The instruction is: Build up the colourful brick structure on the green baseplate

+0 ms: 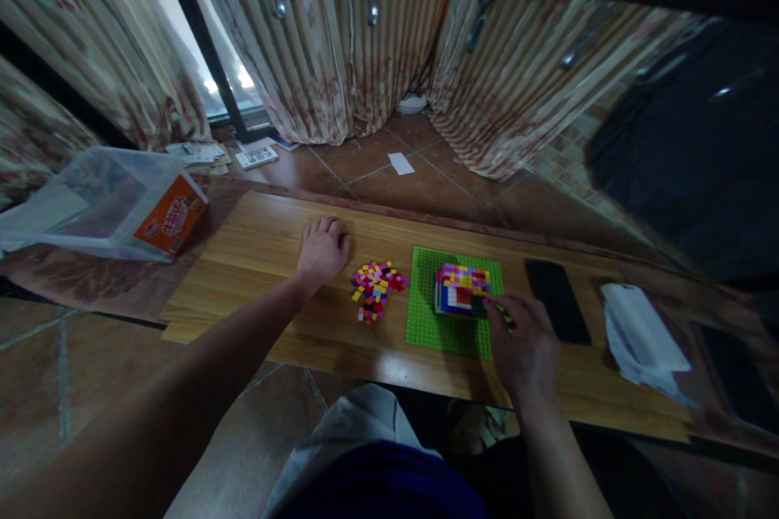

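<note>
My left hand (pixel 322 247) rests on the wooden board (pixel 256 259), fingers curled under, just left of a pile of small coloured bricks (pixel 374 288). A green baseplate (pixel 438 316) lies to the right of the pile and carries a blocky multicoloured brick build (pixel 461 288). My right hand (pixel 523 345) sits at the baseplate's near right corner, fingertips pinched against the build's lower right edge; what they hold is too small to make out.
A black phone (pixel 557 300) lies right of the baseplate, then a white cloth or bag (pixel 639 332). A clear plastic bin with an orange box (pixel 174 215) stands at far left. Curtains and tiled floor lie beyond the board.
</note>
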Available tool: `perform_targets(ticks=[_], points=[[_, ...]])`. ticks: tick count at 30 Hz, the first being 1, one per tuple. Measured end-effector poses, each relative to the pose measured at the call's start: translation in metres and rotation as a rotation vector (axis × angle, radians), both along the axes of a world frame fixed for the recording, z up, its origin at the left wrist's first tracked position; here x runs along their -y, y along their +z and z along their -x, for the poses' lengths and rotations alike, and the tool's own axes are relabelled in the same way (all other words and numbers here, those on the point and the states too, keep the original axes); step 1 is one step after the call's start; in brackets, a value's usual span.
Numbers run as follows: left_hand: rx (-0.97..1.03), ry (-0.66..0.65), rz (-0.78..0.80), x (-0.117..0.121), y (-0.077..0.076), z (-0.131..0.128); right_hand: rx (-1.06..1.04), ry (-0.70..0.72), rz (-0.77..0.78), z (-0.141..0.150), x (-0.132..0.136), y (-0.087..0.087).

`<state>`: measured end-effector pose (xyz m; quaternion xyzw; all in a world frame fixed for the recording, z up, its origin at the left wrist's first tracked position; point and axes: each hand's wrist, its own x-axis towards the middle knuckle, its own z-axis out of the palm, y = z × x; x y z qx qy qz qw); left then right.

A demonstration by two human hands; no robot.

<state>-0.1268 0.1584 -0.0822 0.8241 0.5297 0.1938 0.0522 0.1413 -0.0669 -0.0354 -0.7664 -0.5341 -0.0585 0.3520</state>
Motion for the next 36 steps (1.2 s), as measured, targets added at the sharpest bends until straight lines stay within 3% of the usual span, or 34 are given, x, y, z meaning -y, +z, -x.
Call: perform_targets(ticks=[7, 20, 23, 29, 36], points=[[0.002, 0.006, -0.013, 0.001, 0.0, 0.0, -0.025, -0.033, 0.01, -0.001, -0.006, -0.003], [-0.009, 0.015, -0.006, 0.001, 0.003, -0.002, -0.355, -0.143, -0.01, 0.002, -0.012, -0.003], [-0.009, 0.014, -0.006, 0.001, 0.004, -0.002, -0.497, -0.183, -0.029, 0.001, -0.014, -0.01], [-0.029, 0.011, -0.018, 0.001, 0.002, -0.001, -1.023, -0.256, -0.227, 0.002, -0.021, -0.024], [-0.015, 0.01, -0.026, -0.001, 0.0, 0.0, -1.166, -0.252, -0.272, 0.003, -0.024, -0.025]])
